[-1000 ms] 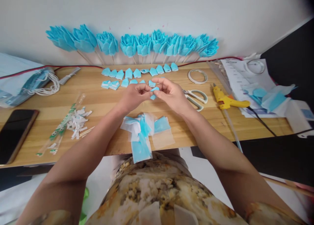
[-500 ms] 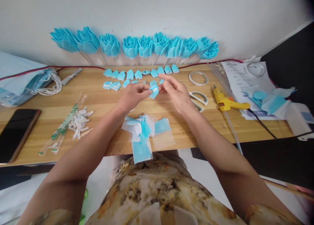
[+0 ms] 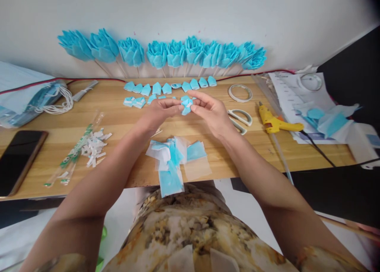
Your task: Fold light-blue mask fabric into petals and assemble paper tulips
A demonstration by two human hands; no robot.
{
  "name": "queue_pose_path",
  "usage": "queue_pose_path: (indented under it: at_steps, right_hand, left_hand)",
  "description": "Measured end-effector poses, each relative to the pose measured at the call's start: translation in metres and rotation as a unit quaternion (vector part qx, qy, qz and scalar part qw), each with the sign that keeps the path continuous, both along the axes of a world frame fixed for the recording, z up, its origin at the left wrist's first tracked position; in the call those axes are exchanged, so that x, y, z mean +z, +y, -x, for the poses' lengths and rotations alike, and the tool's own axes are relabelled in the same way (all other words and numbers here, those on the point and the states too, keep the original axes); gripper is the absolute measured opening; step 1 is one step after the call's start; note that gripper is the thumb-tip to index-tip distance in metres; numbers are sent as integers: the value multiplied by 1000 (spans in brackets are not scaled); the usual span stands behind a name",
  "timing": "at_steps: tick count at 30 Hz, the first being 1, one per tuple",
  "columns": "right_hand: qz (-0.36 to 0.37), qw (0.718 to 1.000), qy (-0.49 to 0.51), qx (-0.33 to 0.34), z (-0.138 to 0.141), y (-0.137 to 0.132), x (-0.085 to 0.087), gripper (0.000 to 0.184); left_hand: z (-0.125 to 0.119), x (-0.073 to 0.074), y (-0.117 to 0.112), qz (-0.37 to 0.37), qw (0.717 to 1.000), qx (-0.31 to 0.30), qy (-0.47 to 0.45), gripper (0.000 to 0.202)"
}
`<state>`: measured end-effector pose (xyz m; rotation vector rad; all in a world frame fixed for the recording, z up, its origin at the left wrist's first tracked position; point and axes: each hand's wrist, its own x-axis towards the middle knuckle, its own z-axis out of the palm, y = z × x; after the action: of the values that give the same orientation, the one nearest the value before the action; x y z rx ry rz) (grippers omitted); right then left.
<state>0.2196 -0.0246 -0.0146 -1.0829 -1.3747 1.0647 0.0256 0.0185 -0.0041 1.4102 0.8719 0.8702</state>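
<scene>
Between my two hands is a small folded blue petal (image 3: pixel 187 106) with a white strip on it. My left hand (image 3: pixel 162 112) pinches its left side between thumb and fingers. On the other side, the thumb and fingers of my right hand (image 3: pixel 210 110) close on its right edge. Just beyond my hands lie rows of similar folded blue petals (image 3: pixel 156 89), some partly hidden by my fingers. Nearer to me, loose blue and white fabric pieces (image 3: pixel 171 157) are piled at the table's front edge, one hanging over it. Scissors (image 3: pixel 242 118) lie right of my right hand, partly covered.
Several blue fabric flowers on sticks (image 3: pixel 156 53) lean against the wall. To the right are a tape roll (image 3: pixel 240 93), a yellow glue gun (image 3: pixel 276 121) and papers (image 3: pixel 285 90). At left lie a phone (image 3: pixel 22 159), white scraps (image 3: pixel 94 145) and a plastic bag (image 3: pixel 32 106).
My right hand has closed in on the petal, its thumb now pressing the right edge where it was apart before. The petal is turned slightly. My left hand keeps its pinch.
</scene>
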Motion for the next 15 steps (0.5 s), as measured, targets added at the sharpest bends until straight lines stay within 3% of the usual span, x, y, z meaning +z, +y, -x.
queue_pose_path:
  at_steps: [6, 15]
  right_hand:
    - [4, 1000, 5, -23, 2, 0, 0, 43]
    - [-11, 999, -8, -43, 3, 2, -4, 43]
  left_hand:
    - [1, -6, 5, 26, 999, -21, -25, 24]
    - [4, 0, 5, 6, 999, -31, -16, 22]
